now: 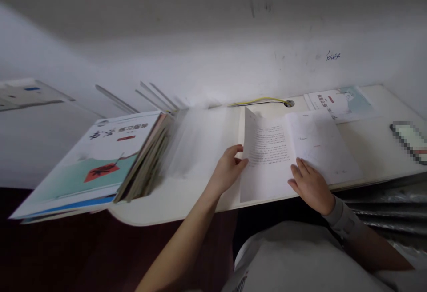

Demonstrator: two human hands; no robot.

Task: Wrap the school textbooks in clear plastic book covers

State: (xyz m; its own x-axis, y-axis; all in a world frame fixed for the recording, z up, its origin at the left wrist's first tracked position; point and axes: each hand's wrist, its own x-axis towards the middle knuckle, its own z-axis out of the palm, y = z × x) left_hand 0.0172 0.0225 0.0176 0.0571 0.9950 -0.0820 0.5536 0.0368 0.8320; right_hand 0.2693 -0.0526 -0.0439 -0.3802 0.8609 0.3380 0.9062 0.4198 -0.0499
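Observation:
An open booklet (267,181) with printed text on its left page and a mostly white right page (322,141) lies on the white desk in front of me. My left hand (230,170) is curled at the booklet's left edge, thumb and fingers closed on a page (249,138) whose upper left part stands raised. My right hand (312,187) rests with outstretched fingers on the lower part of the booklet, close to its middle fold, a grey band around the wrist. Left of my left hand, blurred white sheets (200,145) cover the desk.
A thick stack of booklets (100,158) overhangs the desk's left end. Another booklet (343,103) lies at the back right. A phone-like object (412,138), pixelated, is at the far right. A yellow cable (260,101) runs into a desk hole (289,103) by the wall.

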